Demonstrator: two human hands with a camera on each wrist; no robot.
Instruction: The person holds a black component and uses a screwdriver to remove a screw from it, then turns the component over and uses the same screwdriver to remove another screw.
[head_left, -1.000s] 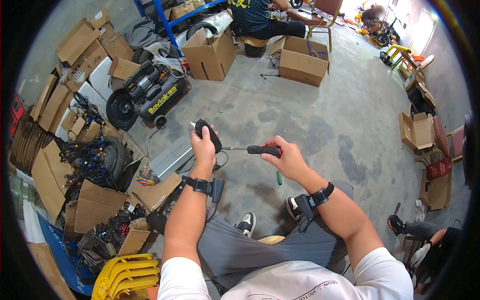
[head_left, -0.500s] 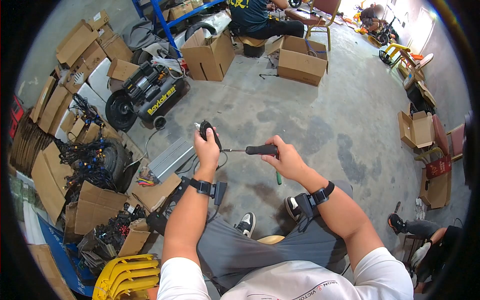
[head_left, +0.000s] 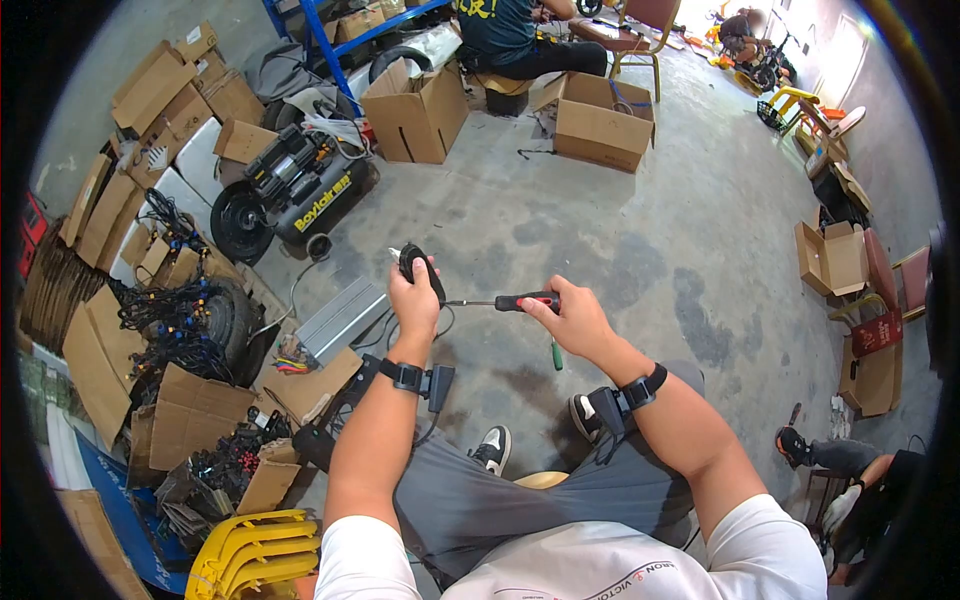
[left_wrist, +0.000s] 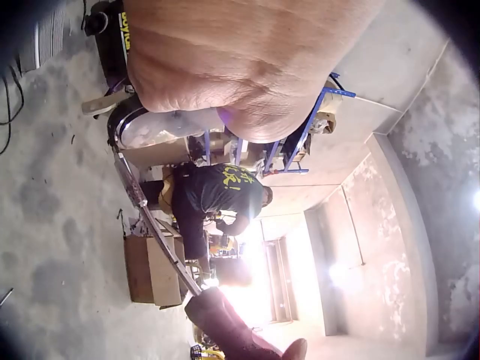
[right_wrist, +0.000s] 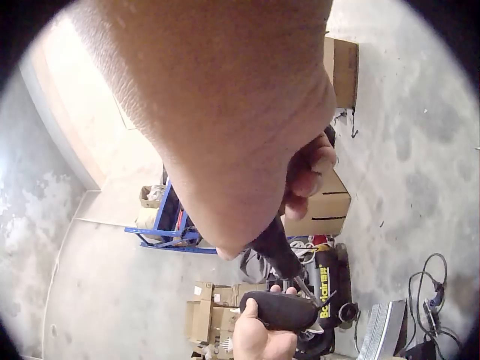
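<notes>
My left hand (head_left: 412,305) holds up a black rounded housing (head_left: 408,258) with its thumb along the near side. In the left wrist view a clear, lens-like face (left_wrist: 154,129) with a dark rim shows past the palm. My right hand (head_left: 575,315) grips the black-and-red handle of a screwdriver (head_left: 525,301), thumb along its side. The screwdriver's metal shaft lies nearly level, its tip at the housing's right side. In the right wrist view the shaft meets the end of the black housing (right_wrist: 281,311), over the left fingers.
A green-handled tool (head_left: 557,355) lies on the floor below the right hand. To the left are a finned silver box (head_left: 343,320) with wires, an air compressor (head_left: 318,200) and a cardboard box of parts (head_left: 265,460). Another person (head_left: 520,40) sits ahead.
My left hand has shifted slightly right and tilted the black housing. The screwdriver handle has turned about its axis, its red part going from view and showing again; its tip stays at the housing.
</notes>
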